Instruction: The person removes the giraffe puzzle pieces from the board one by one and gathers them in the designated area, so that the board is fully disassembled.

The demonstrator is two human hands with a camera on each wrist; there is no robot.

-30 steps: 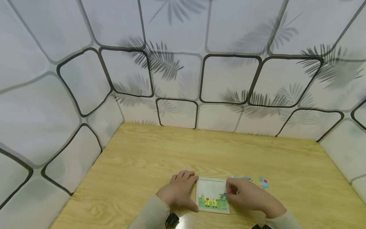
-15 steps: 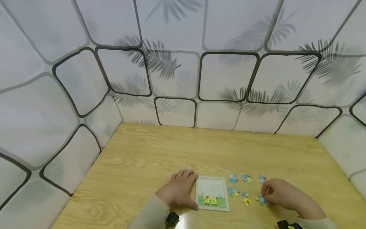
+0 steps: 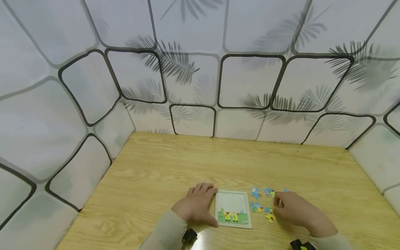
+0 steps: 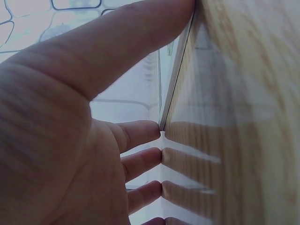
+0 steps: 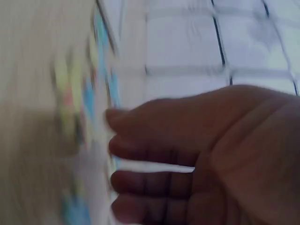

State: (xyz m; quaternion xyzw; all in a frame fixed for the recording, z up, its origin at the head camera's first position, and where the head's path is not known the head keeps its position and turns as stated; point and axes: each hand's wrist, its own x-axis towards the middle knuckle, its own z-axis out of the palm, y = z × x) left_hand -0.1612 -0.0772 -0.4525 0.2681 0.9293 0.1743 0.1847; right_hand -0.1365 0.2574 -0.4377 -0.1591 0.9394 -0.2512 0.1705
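A pale jigsaw tray (image 3: 231, 200) lies flat on the table, its lower strip filled with green ground and yellow legs. My left hand (image 3: 197, 205) is spread along its left side, thumb at the lower corner and index finger at the upper one. In the left wrist view the tray edge (image 4: 174, 77) meets those fingertips. Over the loose puzzle pieces to the right hovers my right hand (image 3: 295, 212), thumb near the index finger, nothing visible between them. The right wrist view is blurred; a yellow-and-red puzzle piece (image 5: 68, 93) and a blue one (image 5: 77, 208) lie beside the fingertips.
Blue puzzle pieces (image 3: 255, 193) and more blue-and-yellow pieces (image 3: 256, 207) lie right of the tray; others are partly covered by the right hand. The wooden table (image 3: 175, 163) runs back to a patterned wall (image 3: 193, 121), with side walls at left and right.
From the tray's right edge, with a small piece at its fingertips, my right hand has gone right to the loose pieces, then slightly back left. The left hand has stayed at the tray.
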